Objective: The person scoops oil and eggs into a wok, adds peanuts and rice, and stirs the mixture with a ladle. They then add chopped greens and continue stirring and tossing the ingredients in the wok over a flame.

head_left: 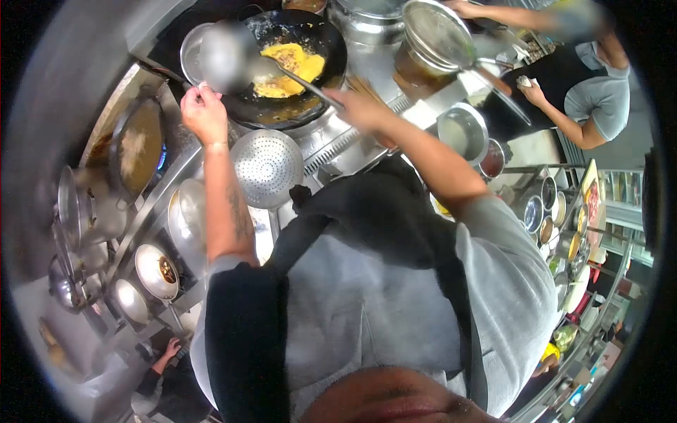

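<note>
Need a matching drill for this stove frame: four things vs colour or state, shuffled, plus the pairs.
1 wok
2 egg
3 skimmer
4 ladle

A yellow
B held in the right hand
C black
D silver, full of holes

Pairs: 1-C, 2-A, 3-D, 4-B
</note>
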